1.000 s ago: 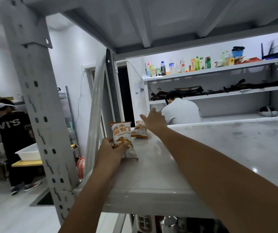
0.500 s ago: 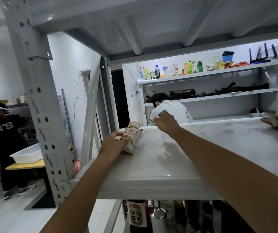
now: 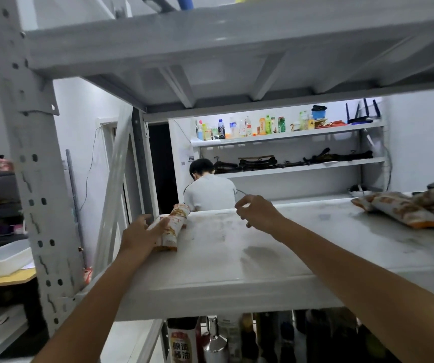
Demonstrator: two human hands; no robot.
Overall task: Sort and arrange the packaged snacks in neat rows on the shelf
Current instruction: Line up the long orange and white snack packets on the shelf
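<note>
Two hands: both are stretched out over the white shelf (image 3: 236, 273), well apart from each other.
Left hand (image 3: 139, 235): it is laid against the left side of a snack packet (image 3: 174, 226); the fingers (image 3: 143, 220) are spread and fairly straight, and the thumb is rested on the wrapper.
Packet position: the orange-and-white snack packet is found near the shelf's left back corner, its far end raised toward the back edge; whether one packet or two lie there cannot be told.
Right hand (image 3: 259, 212): it is held just above the shelf near the back edge; its fingers are loosely curled downward and nothing is seen in them.
Packet pile (image 3: 404, 212): several matching packets are heaped on the shelf's right side, well apart from both hands.
Lower level: bottles (image 3: 183, 344) are stood under the shelf.
Background: a person in a white shirt (image 3: 209, 191) is seen beyond the shelf, before a wall rack lined with drink bottles (image 3: 236, 128).
</note>
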